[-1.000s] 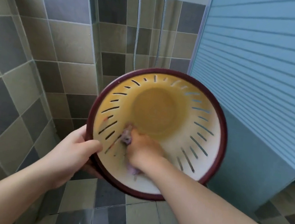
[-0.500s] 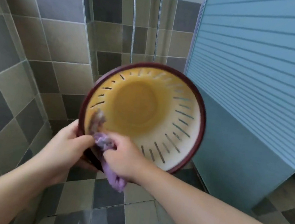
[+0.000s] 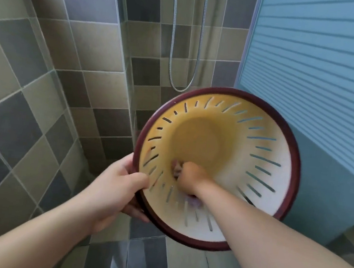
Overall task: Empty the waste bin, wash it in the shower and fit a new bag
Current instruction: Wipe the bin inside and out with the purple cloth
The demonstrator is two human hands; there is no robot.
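Note:
The waste bin is round, cream and yellow inside, with slits in its wall and a dark red rim. It is held up in the air, tilted so its mouth faces me. My left hand grips the rim at the lower left. My right hand reaches deep inside, shut on a purple cloth pressed against the inner wall near the bottom. Most of the cloth is hidden by the hand and blurred.
A metal shower hose hangs in a loop on the tiled back wall. A glass panel edge stands to the left. A blue ribbed partition fills the right. Grey and beige floor tiles lie below.
My right hand with the cloth has moved from the bin's left rim back deep inside. The bin has shifted to the right in view.

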